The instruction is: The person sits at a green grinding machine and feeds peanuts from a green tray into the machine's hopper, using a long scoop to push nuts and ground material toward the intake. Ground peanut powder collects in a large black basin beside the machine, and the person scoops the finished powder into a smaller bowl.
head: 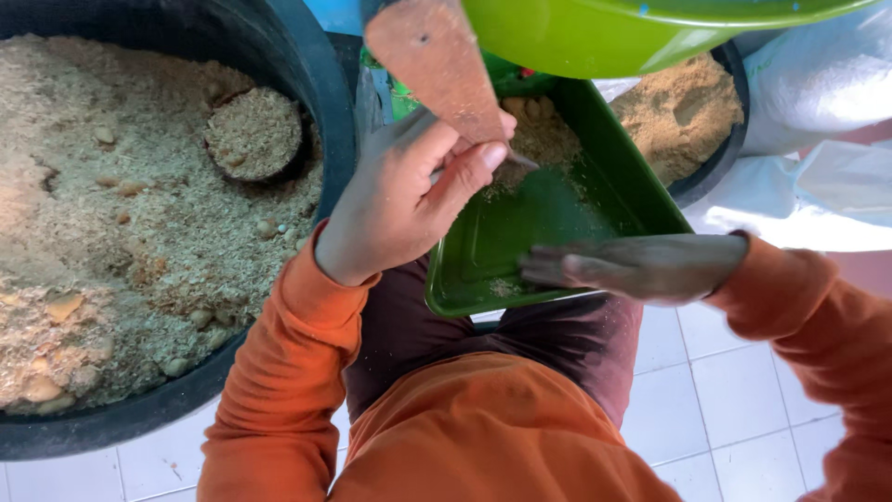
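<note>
Head view, looking down at a person in orange sleeves. At centre, the left hand [400,200] is closed around a flat brown scraper blade [437,65] that points to the top of the frame. At right centre, the right hand [641,267] lies flat, fingers extended, along the near rim of a green tray [613,177] holding a little sawdust-like mix. A large black tub [316,84] of the same mix fills the left. A lime-green bowl [613,33] sits at the top edge.
</note>
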